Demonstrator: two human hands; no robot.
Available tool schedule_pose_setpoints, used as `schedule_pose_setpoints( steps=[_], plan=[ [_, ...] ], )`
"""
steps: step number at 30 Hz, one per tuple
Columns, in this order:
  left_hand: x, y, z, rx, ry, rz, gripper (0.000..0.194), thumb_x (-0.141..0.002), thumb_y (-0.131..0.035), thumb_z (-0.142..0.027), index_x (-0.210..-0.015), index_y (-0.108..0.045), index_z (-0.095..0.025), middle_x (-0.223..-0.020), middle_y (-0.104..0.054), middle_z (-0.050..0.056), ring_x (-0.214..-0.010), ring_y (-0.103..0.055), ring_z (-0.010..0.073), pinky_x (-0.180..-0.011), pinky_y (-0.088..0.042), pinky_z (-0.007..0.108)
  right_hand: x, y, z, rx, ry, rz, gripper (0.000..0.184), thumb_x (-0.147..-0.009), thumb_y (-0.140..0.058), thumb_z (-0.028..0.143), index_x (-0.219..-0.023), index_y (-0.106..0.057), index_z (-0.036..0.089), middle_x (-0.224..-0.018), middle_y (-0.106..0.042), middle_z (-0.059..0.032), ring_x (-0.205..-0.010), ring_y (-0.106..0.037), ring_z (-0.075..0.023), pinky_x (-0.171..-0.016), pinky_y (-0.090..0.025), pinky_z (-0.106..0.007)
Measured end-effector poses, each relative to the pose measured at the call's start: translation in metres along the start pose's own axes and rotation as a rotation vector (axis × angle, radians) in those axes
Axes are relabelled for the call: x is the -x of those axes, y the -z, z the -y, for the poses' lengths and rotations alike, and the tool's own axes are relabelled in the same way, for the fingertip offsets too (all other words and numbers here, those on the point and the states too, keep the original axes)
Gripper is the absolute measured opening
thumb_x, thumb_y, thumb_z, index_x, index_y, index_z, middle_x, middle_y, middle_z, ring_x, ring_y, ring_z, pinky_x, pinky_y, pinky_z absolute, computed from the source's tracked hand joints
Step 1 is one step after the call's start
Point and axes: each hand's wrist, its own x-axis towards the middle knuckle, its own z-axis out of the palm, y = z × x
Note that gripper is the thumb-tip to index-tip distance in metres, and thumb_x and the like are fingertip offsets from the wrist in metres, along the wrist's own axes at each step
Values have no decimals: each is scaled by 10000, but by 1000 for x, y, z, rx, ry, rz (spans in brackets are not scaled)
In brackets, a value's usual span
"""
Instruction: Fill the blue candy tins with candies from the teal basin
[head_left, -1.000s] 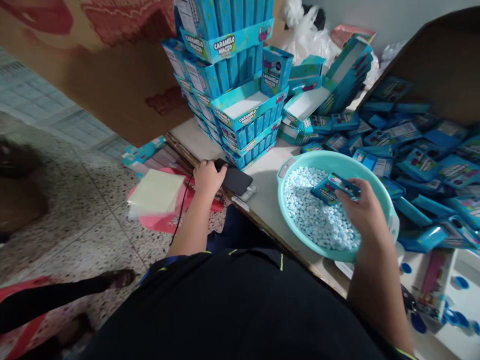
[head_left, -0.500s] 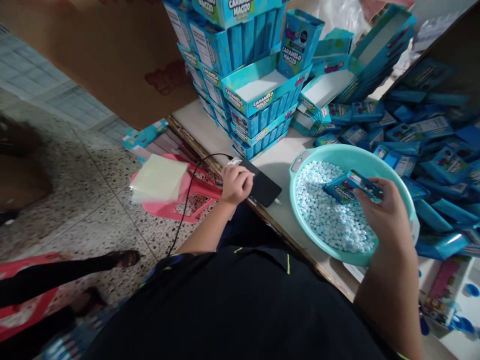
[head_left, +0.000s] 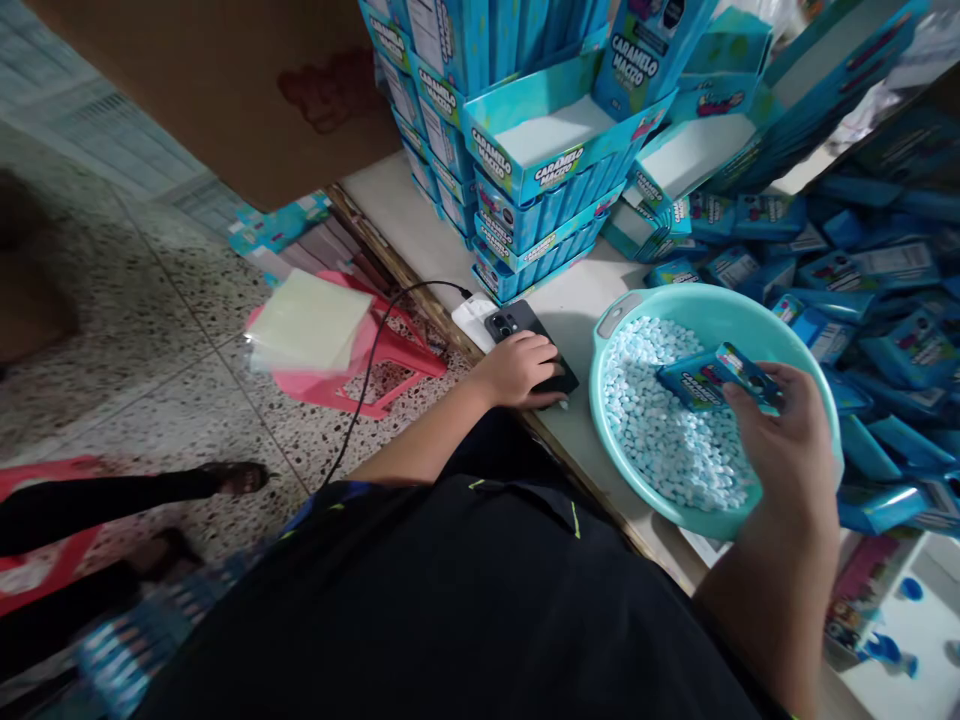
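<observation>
Head view: left hand [head_left: 519, 370] is now lying across the phone [head_left: 531, 318] beneath, grip unclear; right hand [head_left: 791, 430] is pinching a box [head_left: 696, 380].

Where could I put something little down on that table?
There's a small bare patch on the table between the blue tray stack, the phone and the green bowl. Another lies between the stack, the cardboard box and the table's edge. Right of the bowl, it's crowded with blue boxes.
</observation>
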Motion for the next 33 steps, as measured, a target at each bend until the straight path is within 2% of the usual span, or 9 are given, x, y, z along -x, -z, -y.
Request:
schedule_pose_setpoints(
  steps=[3, 7, 13, 17, 20, 22, 25, 28, 33],
  plan=[
    [-12, -2, -1, -26, -21, 90, 498, -1021, -592, -635, -1045, -805, -186, -1062, -769, 122, -1036, -676, 278, -946, -494, 440, -2, -1, -3, -1, 25, 0, 706, -723, -733, 579, -1302, -676, 179, -1206, -703, -134, -720, -610, -187, -686, -533, -388],
    [-27, -6, -8, -70, 40, 179, 352, -1045, -599, -495, -1053, -810, -215, -1115, -787, 103, -1136, -694, 282, -1141, -423, 503, -4, -1, -9, 3, 34, -2, 699, -721, -739, 589, -1297, -668, 199, -1173, -704, -112, -687, -583, -173, -682, -524, -393],
    [-35, -6, -4, 29, 226, 187, 291, -1075, -540, -347, -1148, -795, -228, -1225, -797, 72, -1260, -688, 253, -1311, -258, 565, -3, -1, -11, -12, 39, 13, 654, -759, -741, 584, -1307, -656, 237, -1209, -708, -99, -728, -606, -186, -695, -528, -386],
    [-32, -10, -2, 135, 201, 175, 346, -992, -688, -444, -1225, -776, -203, -1386, -737, 124, -1404, -611, 330, -1327, -226, 630, -1, 0, -7, -35, 34, 27, 634, -779, -750, 556, -1309, -643, 227, -1200, -701, -107, -769, -620, -201, -728, -541, -397],
    [-25, -7, -5, 153, 173, 173, 545, -857, -835, -496, -1304, -745, -197, -1539, -622, 172, -1523, -474, 412, -1320, -219, 677, 0, 0, -4, -36, 47, 26, 597, -785, -747, 552, -1285, -640, 244, -1198, -697, -89, -840, -631, -217, -780, -553, -406],
    [-15, 0, -4, 139, 169, 170, 599, -831, -861, -469, -1340, -722, -186, -1564, -580, 200, -1533, -440, 424, -1319, -247, 654, 0, 1, -3, -36, 63, 16, 579, -785, -742, 549, -1267, -641, 243, -1177, -698, -88, -883, -634, -231, -788, -550, -405],
    [6, 18, 10, 116, 225, 132, 564, -820, -877, -450, -1280, -726, -161, -1436, -640, 217, -1427, -516, 411, -1294, -315, 615, 1, 1, -1, -42, 57, 20, 576, -785, -743, 541, -1259, -639, 231, -1183, -697, -103, -874, -623, -228, -746, -538, -387],
    [28, 38, 34, 86, 349, 124, 602, -723, -953, -475, -1199, -742, -171, -1318, -685, 186, -1321, -565, 405, -1225, -396, 592, 2, 2, 2, -32, 55, 35, 561, -800, -733, 529, -1267, -632, 236, -1225, -688, -111, -862, -619, -223, -731, -533, -381],
    [42, 54, 57, 54, 468, 180, 879, -704, -966, -406, -1491, -620, -223, -1503, -615, 147, -1412, -486, 386, -1243, -358, 545, 1, 0, 1, -50, 61, 22, 558, -804, -732, 532, -1261, -633, 228, -1144, -679, -118, -932, -638, -254, -741, -532, -384]
  ],
)
